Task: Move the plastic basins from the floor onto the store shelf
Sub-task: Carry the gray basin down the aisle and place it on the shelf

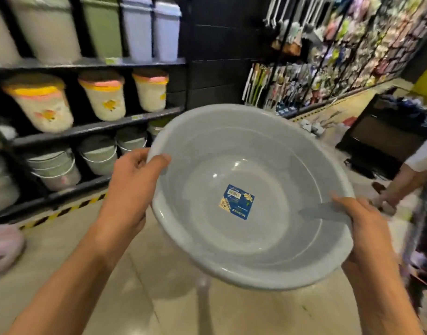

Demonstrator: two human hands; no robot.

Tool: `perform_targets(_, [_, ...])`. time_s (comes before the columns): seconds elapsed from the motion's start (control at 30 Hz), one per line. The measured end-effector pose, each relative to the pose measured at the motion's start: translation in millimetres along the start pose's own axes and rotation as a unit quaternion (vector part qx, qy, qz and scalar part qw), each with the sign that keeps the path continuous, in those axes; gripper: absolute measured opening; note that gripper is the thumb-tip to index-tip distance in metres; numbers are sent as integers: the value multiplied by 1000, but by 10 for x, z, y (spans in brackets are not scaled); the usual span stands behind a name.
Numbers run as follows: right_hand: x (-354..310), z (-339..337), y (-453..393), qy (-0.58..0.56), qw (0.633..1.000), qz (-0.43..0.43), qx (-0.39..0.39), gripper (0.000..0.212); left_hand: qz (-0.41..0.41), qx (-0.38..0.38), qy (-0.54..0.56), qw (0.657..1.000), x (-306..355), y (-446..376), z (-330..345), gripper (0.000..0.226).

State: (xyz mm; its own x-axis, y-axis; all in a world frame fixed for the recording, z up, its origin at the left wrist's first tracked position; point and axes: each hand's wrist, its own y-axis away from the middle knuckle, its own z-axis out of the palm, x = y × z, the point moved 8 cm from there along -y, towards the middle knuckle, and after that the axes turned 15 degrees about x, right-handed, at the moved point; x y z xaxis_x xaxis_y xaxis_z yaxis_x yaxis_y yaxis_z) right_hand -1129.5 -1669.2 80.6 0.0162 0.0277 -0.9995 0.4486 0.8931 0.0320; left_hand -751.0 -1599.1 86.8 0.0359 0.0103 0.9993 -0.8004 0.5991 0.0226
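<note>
Grey plastic basin (pixel 251 197) held off floor, left hand (pixel 132 184) and right hand (pixel 362 226) fingers gripping opposite rims, blurry bucket shelf (pixel 96 128) left, possibly metal.

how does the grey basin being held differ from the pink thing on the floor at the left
The basin is grey; the pink item is pale pink. The basin is held in the air, the left hand and right hand each with a grip on its rim; the pink item lies on the floor, untouched. The basin shows whole, with a blue label inside; the pink item is cut off by the frame edge.
</note>
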Motion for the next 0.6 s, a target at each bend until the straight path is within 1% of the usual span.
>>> perform_targets(0.07, [-35,628,83,-9,999,1,-53,15,2,47,0,999,27,-281,-450,18])
perform_targets(0.23, [-104,2109,477,-21,985,-6,-171,9,17,149,10,989,54,-869,-1561,21])
perform_targets(0.4, [-68,3368,1074,-32,963,-7,-269,12,16,266,25,963,31,-1328,-2618,29])
perform_targets(0.5, [-11,4061,1432,-29,944,3,-329,13,11,313,36,949,-33,-1521,-3144,24])
perform_targets(0.6, [60,4723,1738,-9,929,8,-371,16,5,360,51,931,-116,-1688,-3583,18])
